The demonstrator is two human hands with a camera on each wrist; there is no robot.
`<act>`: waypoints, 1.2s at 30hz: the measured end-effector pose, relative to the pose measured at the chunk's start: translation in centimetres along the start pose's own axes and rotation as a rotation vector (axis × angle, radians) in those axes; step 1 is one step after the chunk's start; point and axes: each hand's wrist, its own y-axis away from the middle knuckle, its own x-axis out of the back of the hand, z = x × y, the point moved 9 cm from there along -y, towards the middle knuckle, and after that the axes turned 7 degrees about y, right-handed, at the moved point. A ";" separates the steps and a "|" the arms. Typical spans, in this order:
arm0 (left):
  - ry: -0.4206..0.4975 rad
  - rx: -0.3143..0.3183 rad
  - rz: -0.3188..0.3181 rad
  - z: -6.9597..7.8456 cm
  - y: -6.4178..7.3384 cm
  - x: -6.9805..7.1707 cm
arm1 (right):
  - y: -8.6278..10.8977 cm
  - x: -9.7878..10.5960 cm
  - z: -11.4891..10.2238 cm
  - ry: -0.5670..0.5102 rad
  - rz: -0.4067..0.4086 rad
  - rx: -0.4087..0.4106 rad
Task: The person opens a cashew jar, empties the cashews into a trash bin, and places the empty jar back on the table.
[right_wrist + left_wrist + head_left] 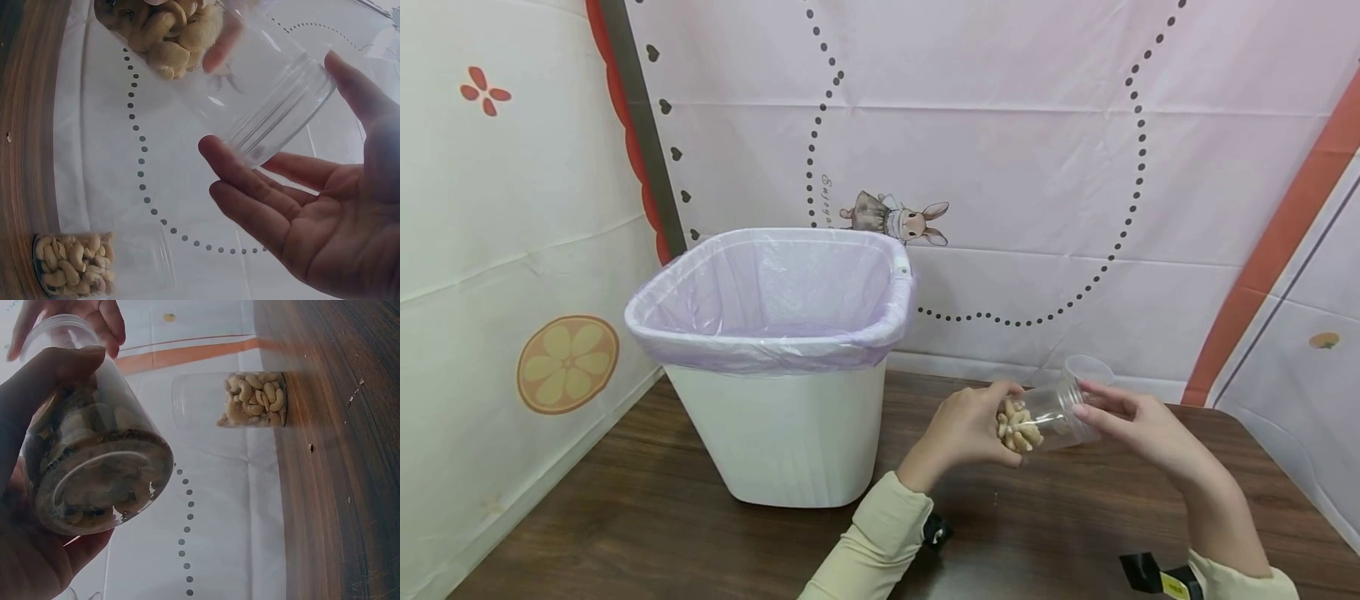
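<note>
My left hand (pixel 966 429) grips the bottom half of a clear plastic jar (pixel 1051 410). Cashews (pixel 1018 427) are heaped at the jar's base, and the jar leans with its mouth toward the right. At the ridged mouth end, my right hand (pixel 1150 429) pinches the rim, its thumb on one side and fingertips on the other in the right wrist view. A second clear jar (pixel 197 400), partly filled with cashews (pixel 255 399), stands upright on the table behind; in the head view its lower part is hidden by the held jar and right hand.
A white bin (pixel 790 433) with a pale purple liner (pixel 775 354) stands left of my hands on the dark wooden table (pixel 625 517). Small crumbs (pixel 310 448) lie on the tabletop. Printed cloth (pixel 1000 183) hangs behind and along both sides.
</note>
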 end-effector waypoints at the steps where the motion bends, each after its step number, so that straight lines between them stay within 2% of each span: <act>1: 0.018 0.007 -0.006 -0.1 0.0 0.0 | 0.0 0.0 -0.1 -0.023 0.001 0.016; 5: 0.061 0.024 -0.025 -0.3 0.0 -0.1 | 0.3 0.1 -0.3 -0.123 -0.014 0.084; 10: 0.097 0.013 -0.039 -0.2 0.1 -0.1 | 0.6 0.1 -0.6 -0.233 -0.053 0.167; 14: 0.109 0.006 -0.045 -0.2 0.1 -0.1 | 0.7 0.0 -0.7 -0.266 -0.064 0.201; 17: 0.090 0.011 -0.045 -0.2 0.0 -0.2 | 0.6 0.1 -0.6 -0.233 -0.050 0.214; 22: -0.008 -0.007 -0.025 0.1 0.0 -0.1 | 0.2 0.3 -0.2 -0.079 -0.012 0.160; 29: -0.162 -0.044 0.033 0.4 0.0 0.1 | -0.3 -0.7 0.8 0.001 -0.085 -0.032; 36: -0.194 -0.060 0.047 0.5 0.0 0.0 | -0.3 -0.7 0.4 0.064 -0.055 -0.062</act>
